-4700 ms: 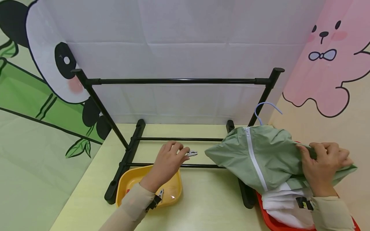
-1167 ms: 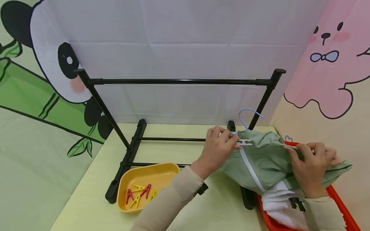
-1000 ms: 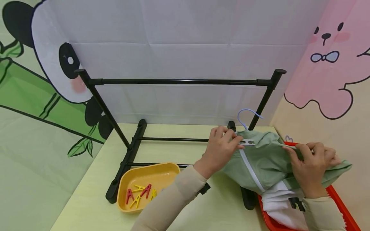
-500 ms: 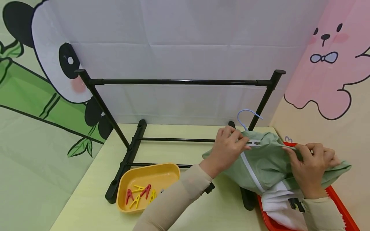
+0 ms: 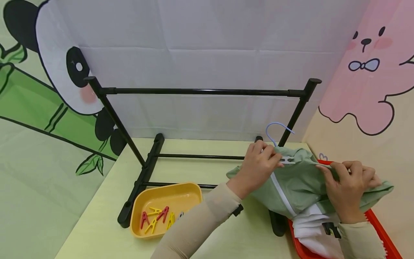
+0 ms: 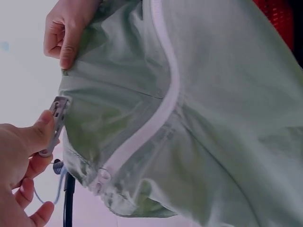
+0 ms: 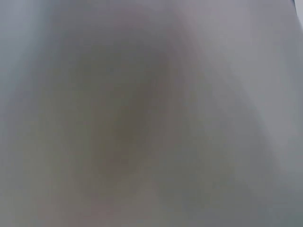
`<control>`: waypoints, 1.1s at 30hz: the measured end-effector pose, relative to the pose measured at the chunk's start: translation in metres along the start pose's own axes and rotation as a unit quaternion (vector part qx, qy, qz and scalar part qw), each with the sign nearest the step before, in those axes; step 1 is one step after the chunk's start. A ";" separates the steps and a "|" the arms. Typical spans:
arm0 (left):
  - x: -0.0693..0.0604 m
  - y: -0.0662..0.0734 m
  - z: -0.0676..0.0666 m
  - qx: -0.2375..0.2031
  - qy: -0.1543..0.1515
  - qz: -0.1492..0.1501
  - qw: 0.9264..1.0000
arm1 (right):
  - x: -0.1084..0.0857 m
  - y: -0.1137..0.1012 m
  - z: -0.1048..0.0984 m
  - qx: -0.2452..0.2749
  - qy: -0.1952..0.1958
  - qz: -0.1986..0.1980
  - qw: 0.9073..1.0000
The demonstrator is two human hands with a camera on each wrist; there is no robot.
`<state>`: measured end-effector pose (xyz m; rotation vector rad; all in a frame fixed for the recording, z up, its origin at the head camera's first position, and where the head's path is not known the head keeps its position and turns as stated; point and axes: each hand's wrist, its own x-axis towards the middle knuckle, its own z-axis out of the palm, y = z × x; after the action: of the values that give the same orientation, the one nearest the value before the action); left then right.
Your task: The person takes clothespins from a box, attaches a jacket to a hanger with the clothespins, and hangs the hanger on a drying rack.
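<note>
My left hand (image 5: 258, 165) pinches a grey-white clothespin (image 5: 287, 160) at the upper edge of a green zip-up jacket (image 5: 300, 187). In the left wrist view the tip of the clothespin (image 6: 58, 118) meets the cloth edge; whether it bites the cloth I cannot tell. My right hand (image 5: 350, 187) pinches the same jacket farther right, at its shoulder edge. A blue hanger hook (image 5: 275, 126) rises from the jacket's collar, while the rest of the hanger is hidden inside. The right wrist view is too blurred to read.
A black rack (image 5: 200, 92) stands behind the hands on the table. At left, a yellow tray (image 5: 181, 190) holds several red and yellow clothespins (image 5: 163, 214). A red basket (image 5: 385, 233) with white cloth (image 5: 312, 230) sits under the jacket at right.
My left hand has moved from above the yellow tray to the jacket, carrying the clothespin, then slid slightly right along its edge. The jacket has shifted left, my right hand still gripping it.
</note>
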<state>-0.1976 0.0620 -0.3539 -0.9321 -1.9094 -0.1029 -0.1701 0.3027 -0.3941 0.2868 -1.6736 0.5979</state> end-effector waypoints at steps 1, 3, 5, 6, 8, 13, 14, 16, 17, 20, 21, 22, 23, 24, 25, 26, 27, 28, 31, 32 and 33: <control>0.001 0.000 0.000 -0.001 -0.002 0.001 1.000 | 0.000 0.000 0.000 0.000 0.000 -0.001 1.000; 0.002 0.002 -0.001 0.004 -0.008 0.005 1.000 | 0.000 0.000 0.000 0.002 0.000 -0.003 1.000; 0.004 0.003 -0.002 0.014 -0.012 0.011 1.000 | 0.000 0.001 0.001 0.003 0.003 -0.007 1.000; 0.005 0.004 -0.002 0.020 -0.014 0.014 1.000 | -0.001 0.002 0.001 0.004 0.003 -0.008 1.000; 0.005 0.005 -0.003 0.028 -0.016 0.018 0.999 | -0.001 0.002 0.001 0.004 0.003 -0.009 1.000; 0.006 0.005 -0.002 0.032 0.002 0.022 0.999 | -0.001 0.002 0.002 0.004 0.004 -0.009 1.000; 0.006 0.005 -0.002 0.032 0.010 0.023 0.999 | -0.001 0.002 0.002 0.004 0.005 -0.010 1.000; 0.007 0.005 -0.002 0.033 0.023 0.025 0.999 | -0.001 0.001 0.002 0.004 0.005 -0.011 1.000; 0.007 0.004 -0.002 0.033 0.028 0.025 0.999 | -0.001 0.001 0.002 0.004 0.007 -0.012 1.000; 0.009 0.003 -0.001 0.033 0.031 0.020 0.999 | 0.000 -0.002 0.003 0.005 0.009 -0.013 1.000; 0.009 0.003 -0.001 0.035 0.028 0.019 0.999 | 0.001 -0.003 0.004 0.006 0.010 -0.014 1.000; 0.010 0.003 -0.001 0.036 0.023 0.018 0.999 | 0.001 -0.004 0.004 0.008 0.010 -0.015 1.000; 0.010 0.003 -0.001 0.039 0.015 0.018 0.999 | 0.002 -0.006 0.004 0.010 0.011 -0.015 1.000; 0.010 0.003 -0.001 0.043 0.007 0.020 0.999 | 0.004 -0.009 0.004 0.013 0.012 -0.015 1.000; 0.010 0.003 -0.001 0.047 0.000 0.021 0.999 | 0.005 -0.012 0.004 0.016 0.013 -0.015 1.000; 0.010 0.003 -0.001 0.052 -0.005 0.023 0.998 | 0.007 -0.015 0.005 0.018 0.014 -0.016 1.000; 0.010 0.003 -0.001 0.056 -0.010 0.024 0.998 | 0.008 -0.017 0.005 0.022 0.014 -0.015 1.000; 0.010 0.004 -0.001 0.060 -0.013 0.025 0.998 | 0.008 -0.019 0.005 0.024 0.013 -0.015 1.000; 0.010 0.004 0.000 0.073 -0.015 0.027 0.997 | 0.008 -0.018 0.005 0.023 0.008 -0.015 1.000; 0.011 0.005 0.000 0.076 -0.014 0.027 0.997 | 0.007 -0.016 0.005 0.021 0.008 -0.016 1.000; 0.011 0.005 0.001 0.079 -0.016 0.027 0.996 | 0.006 -0.015 0.006 0.020 0.008 -0.018 1.000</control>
<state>-0.1976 0.0716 -0.3471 -0.8802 -1.8896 0.0943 -0.1687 0.2884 -0.3853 0.3386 -1.6398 0.6058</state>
